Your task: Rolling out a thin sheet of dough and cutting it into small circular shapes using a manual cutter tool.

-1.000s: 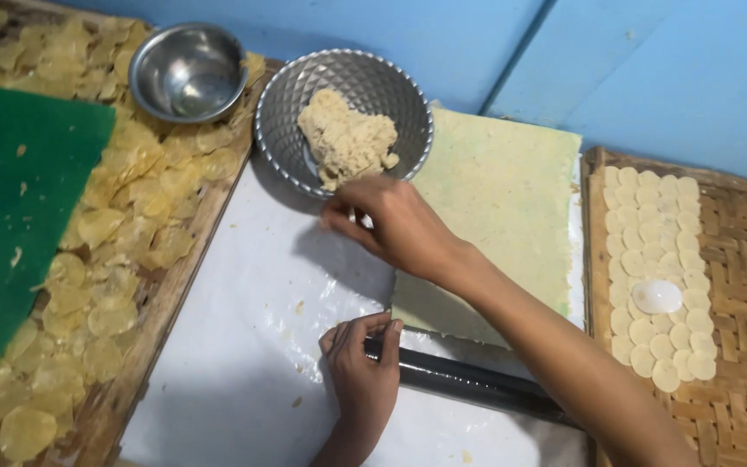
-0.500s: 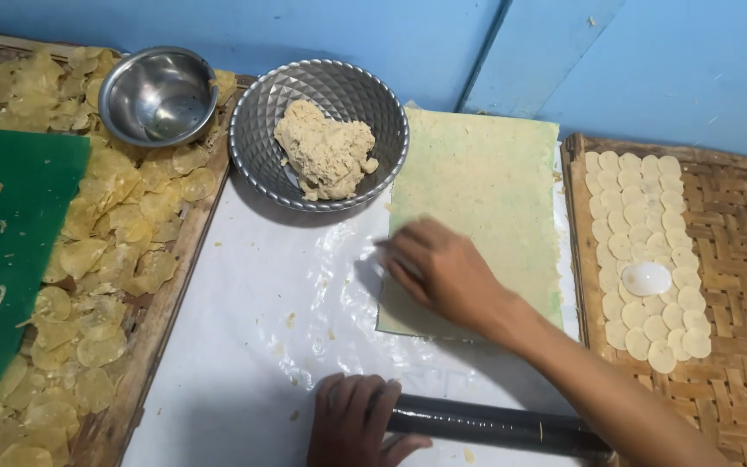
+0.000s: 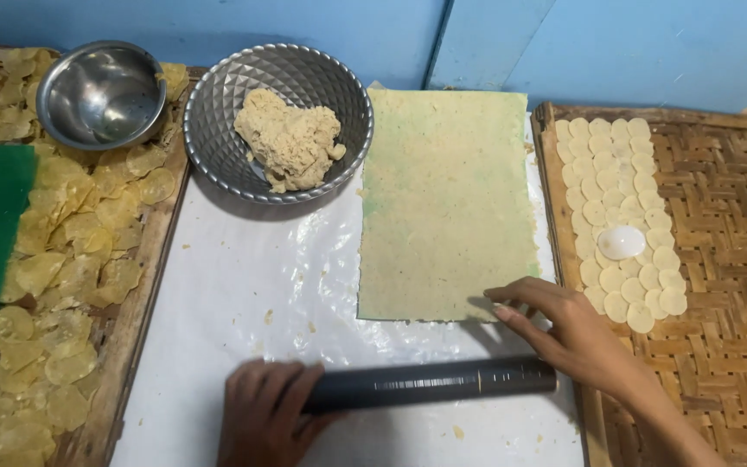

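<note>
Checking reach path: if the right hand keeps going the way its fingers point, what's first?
The right hand points left, fingertips already on the near edge of the rolled dough sheet; going on, it likely slides along that edge, then onto the white plastic sheet.

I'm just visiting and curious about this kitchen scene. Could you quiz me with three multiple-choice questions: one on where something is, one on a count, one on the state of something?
1. Where does the lump of dough lie?
A. In the patterned metal bowl
B. On the woven tray
C. On the green board

2. How many metal bowls are in view?
A. One
B. Two
C. Four

3. What is the left hand doing?
A. Hanging free in the air
B. Pressing into the dough lump
C. Resting on the dark rolling pin

Answers:
1 A: the lump sits inside the patterned bowl.
2 B: the patterned bowl and a smooth empty bowl.
3 C: its fingers lie over the pin's left end, while the right hand touches the flat dough sheet.
</note>
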